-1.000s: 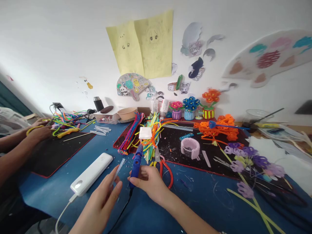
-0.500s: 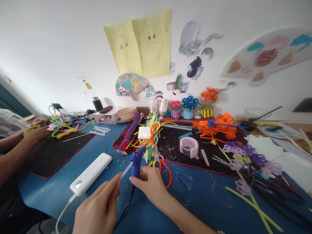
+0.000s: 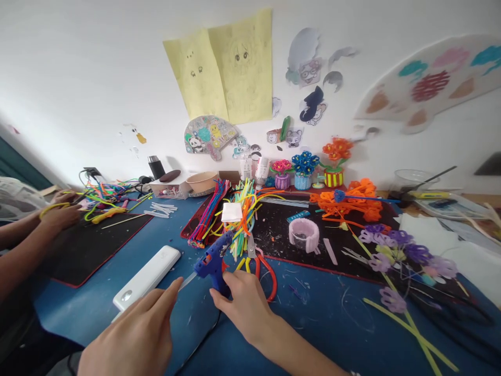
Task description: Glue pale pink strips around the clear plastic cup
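Note:
My right hand (image 3: pixel 245 305) is closed round the handle of a blue glue gun (image 3: pixel 211 265), whose nozzle points up and away to the right. Between the fingers of my left hand (image 3: pixel 141 329) is a clear glue stick (image 3: pixel 188 281); its far end meets the back of the gun. How deep it sits inside cannot be seen. A black cord runs down from the gun's handle. Just beyond my right hand lie scissors with red handles (image 3: pixel 270 279), beside a bundle of coloured pipe cleaners (image 3: pixel 243 237).
A white power bank (image 3: pixel 151 274) lies left of the gun. A pink fuzzy ring (image 3: pixel 303 235) stands on the black mat, with purple flowers (image 3: pixel 391 256) to its right. At far left, a co-worker's hands (image 3: pixel 64 211) hold yellow-handled scissors. Potted pipe-cleaner flowers (image 3: pixel 303 175) line the wall.
My left hand has brought the glue stick up to the back of the glue gun. The gun has turned so that its side shows, with its rear end toward the left.

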Demonstrator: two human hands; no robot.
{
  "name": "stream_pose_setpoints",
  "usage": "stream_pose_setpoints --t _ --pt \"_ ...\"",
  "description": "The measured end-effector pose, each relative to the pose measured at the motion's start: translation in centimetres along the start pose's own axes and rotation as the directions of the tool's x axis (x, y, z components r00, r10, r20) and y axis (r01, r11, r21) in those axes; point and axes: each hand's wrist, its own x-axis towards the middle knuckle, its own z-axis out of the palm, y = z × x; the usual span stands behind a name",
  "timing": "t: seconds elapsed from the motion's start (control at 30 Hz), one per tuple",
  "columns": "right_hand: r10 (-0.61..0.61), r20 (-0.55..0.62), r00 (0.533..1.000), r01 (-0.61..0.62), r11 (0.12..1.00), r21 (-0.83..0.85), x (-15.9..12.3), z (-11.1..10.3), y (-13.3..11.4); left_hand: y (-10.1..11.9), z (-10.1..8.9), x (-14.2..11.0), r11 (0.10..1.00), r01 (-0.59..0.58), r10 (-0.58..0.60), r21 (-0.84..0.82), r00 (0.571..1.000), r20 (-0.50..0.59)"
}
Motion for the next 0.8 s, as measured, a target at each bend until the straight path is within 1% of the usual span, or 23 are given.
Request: stream_pose_setpoints --t 0.07,0.13,0.27,0.33,0.5,0.6,0.77,0.8 --pt "-0.069 -0.04 0.997 0.067 0.997 -0.042 -0.1 0.1 0.0 -0.4 0.4 0.3 0.997 -0.081 0.081 -0.013 0.997 -0.021" --pt "-0.122 -0.075 0.99 0.119 0.992 -0.051 -0.1 0.2 0.1 -0.7 0.9 0.5 0.989 -0.143 0.141 -0.04 0.988 -0.067" --pt "-0.21 -0.125 0.97 0.207 0.978 -0.033 -0.1 0.1 0.2 -0.4 1.3 0.3 0.988 -0.152 0.144 -0.016 0.965 -0.218" --pt "-0.227 -0.147 0.963 0.224 0.974 -0.036 -0.1 0.2 0.2 -0.3 1.4 0.1 0.987 -0.161 0.151 -0.016 0.954 -0.26" --pt "-0.228 -0.173 0.958 0.222 0.974 -0.056 0.0 0.3 0.3 -0.9 1.9 0.3 0.973 -0.23 0.212 -0.019 0.923 -0.321" --pt "-0.22 -0.165 0.961 0.216 0.975 -0.041 0.0 0.3 0.4 -1.6 2.1 0.4 0.972 -0.233 0.211 -0.03 0.921 -0.326" --pt "-0.236 -0.164 0.958 0.231 0.972 -0.045 0.0 0.4 0.5 -2.3 1.9 1.0 0.938 -0.347 0.33 0.014 0.879 -0.345" --pt "-0.233 -0.161 0.959 0.23 0.972 -0.041 0.0 0.4 0.4 -2.2 1.8 1.2 0.936 -0.351 0.335 0.016 0.879 -0.339"
